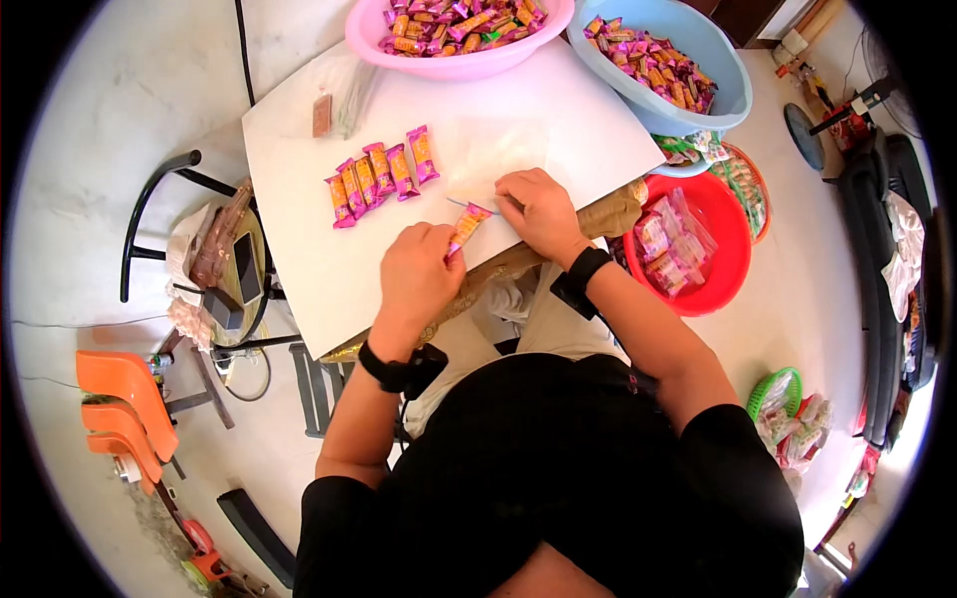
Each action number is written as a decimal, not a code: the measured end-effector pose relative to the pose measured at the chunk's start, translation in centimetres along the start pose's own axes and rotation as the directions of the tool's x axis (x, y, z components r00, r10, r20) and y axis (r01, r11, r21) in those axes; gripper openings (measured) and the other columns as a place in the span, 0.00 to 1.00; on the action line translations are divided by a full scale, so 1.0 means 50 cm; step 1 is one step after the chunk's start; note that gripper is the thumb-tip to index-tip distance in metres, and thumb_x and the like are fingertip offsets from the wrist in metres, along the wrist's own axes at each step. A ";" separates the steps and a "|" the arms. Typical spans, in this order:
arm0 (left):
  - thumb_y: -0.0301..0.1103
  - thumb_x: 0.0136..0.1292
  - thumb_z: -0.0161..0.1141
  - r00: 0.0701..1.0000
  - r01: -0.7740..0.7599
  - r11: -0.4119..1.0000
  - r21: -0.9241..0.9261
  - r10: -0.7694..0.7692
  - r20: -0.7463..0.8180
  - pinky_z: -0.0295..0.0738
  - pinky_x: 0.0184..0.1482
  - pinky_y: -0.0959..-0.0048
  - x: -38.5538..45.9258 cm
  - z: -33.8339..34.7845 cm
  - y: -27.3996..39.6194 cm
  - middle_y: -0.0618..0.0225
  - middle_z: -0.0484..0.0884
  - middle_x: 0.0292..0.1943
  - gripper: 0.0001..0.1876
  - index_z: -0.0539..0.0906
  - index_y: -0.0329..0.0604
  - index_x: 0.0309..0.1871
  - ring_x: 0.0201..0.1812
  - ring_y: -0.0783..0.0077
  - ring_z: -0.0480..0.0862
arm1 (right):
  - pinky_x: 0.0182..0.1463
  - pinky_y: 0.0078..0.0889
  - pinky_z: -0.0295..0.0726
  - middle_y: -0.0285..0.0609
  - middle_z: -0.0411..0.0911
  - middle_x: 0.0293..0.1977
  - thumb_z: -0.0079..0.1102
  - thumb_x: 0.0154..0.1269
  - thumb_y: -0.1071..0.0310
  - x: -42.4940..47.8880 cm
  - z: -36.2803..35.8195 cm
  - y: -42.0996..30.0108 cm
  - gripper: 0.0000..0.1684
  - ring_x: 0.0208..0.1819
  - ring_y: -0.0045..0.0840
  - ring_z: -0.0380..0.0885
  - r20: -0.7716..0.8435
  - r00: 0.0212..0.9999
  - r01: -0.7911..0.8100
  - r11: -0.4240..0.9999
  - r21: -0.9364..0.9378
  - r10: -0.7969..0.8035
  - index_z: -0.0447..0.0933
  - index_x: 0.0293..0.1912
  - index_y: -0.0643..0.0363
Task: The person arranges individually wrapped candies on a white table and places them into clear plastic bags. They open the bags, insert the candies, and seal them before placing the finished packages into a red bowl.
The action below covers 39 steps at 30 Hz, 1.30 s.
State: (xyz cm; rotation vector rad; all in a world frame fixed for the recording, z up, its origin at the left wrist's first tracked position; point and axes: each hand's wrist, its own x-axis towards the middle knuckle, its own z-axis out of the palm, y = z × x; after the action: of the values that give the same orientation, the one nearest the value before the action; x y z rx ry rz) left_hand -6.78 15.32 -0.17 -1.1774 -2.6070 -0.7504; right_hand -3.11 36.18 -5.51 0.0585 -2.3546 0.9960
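My left hand point(422, 269) pinches one end of a pink and orange wrapped snack bar point(469, 226) above the white tabletop. My right hand point(540, 211) rests at the table's near edge, its fingertips at the edge of a clear plastic bag point(497, 149) that lies flat; what they grip is hard to tell. Beyond my left hand, several like wrapped bars point(364, 183) lie side by side in a slanting row. A brown bar-shaped piece point(321, 116) and a stack of clear bags point(355, 97) lie farther back.
A pink basin point(463, 67) and a blue basin point(650, 97), both holding many wrapped bars, stand at the table's far side. A red basin point(729, 276) with filled clear bags is at the right. At the left, a black-framed chair point(138, 224) holds a phone point(247, 267).
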 end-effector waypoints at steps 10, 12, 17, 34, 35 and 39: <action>0.29 0.52 0.66 0.992 0.122 0.991 0.060 -0.121 -0.023 0.77 0.36 0.57 0.079 0.080 0.004 0.56 0.78 0.37 0.11 0.80 0.38 0.38 0.36 0.50 0.81 | 0.45 0.40 0.77 0.41 0.78 0.35 0.63 0.55 0.72 -0.001 -0.001 0.003 0.07 0.40 0.40 0.76 0.008 0.997 0.079 0.996 -0.051 -0.079 0.75 0.35 0.57; 0.29 0.52 0.67 0.988 0.150 0.988 0.043 -0.148 -0.051 0.77 0.36 0.57 0.098 0.088 0.002 0.56 0.77 0.40 0.11 0.80 0.39 0.38 0.37 0.50 0.81 | 0.45 0.40 0.77 0.41 0.77 0.34 0.63 0.55 0.73 0.001 -0.003 0.003 0.07 0.39 0.40 0.75 0.009 0.995 0.099 0.994 -0.044 -0.099 0.74 0.34 0.58; 0.30 0.48 0.71 0.999 0.045 0.989 0.141 -0.048 0.019 0.75 0.42 0.59 0.128 0.072 -0.010 0.60 0.77 0.45 0.18 0.82 0.44 0.45 0.43 0.55 0.80 | 0.45 0.39 0.77 0.40 0.77 0.35 0.63 0.54 0.73 -0.004 0.001 0.009 0.07 0.39 0.39 0.75 -0.005 0.997 0.083 0.995 -0.048 -0.083 0.74 0.34 0.58; 0.30 0.51 0.68 0.961 -0.278 0.941 0.194 0.273 0.055 0.67 0.45 0.62 0.179 0.079 -0.038 0.69 0.78 0.33 0.16 0.80 0.47 0.44 0.41 0.65 0.80 | 0.58 0.43 0.78 0.56 0.73 0.59 0.67 0.51 0.71 0.001 0.002 0.001 0.16 0.59 0.50 0.73 -0.031 0.999 -0.024 0.989 -0.143 0.020 0.77 0.42 0.57; 0.30 0.52 0.67 0.955 -0.296 0.929 0.221 0.294 0.043 0.68 0.44 0.62 0.187 0.082 -0.037 0.68 0.78 0.31 0.12 0.80 0.46 0.41 0.40 0.64 0.81 | 0.58 0.43 0.78 0.57 0.72 0.59 0.67 0.51 0.70 -0.002 0.001 0.005 0.17 0.60 0.50 0.73 0.013 0.999 -0.043 0.990 -0.134 0.045 0.77 0.43 0.57; 0.29 0.57 0.60 0.949 -0.313 0.899 0.306 0.308 0.066 0.68 0.40 0.63 0.203 0.116 -0.051 0.68 0.79 0.28 0.05 0.76 0.46 0.36 0.34 0.65 0.82 | 0.61 0.43 0.76 0.59 0.69 0.62 0.69 0.50 0.70 -0.004 0.001 0.010 0.22 0.63 0.52 0.71 0.031 0.999 -0.026 0.989 -0.144 0.031 0.77 0.46 0.58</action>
State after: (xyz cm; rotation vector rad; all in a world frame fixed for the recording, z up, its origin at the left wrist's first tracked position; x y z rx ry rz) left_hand -15.25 23.50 -2.39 -1.4464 -2.3467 -0.2512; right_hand -3.10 36.47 -5.99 -0.0138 -2.4568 0.8419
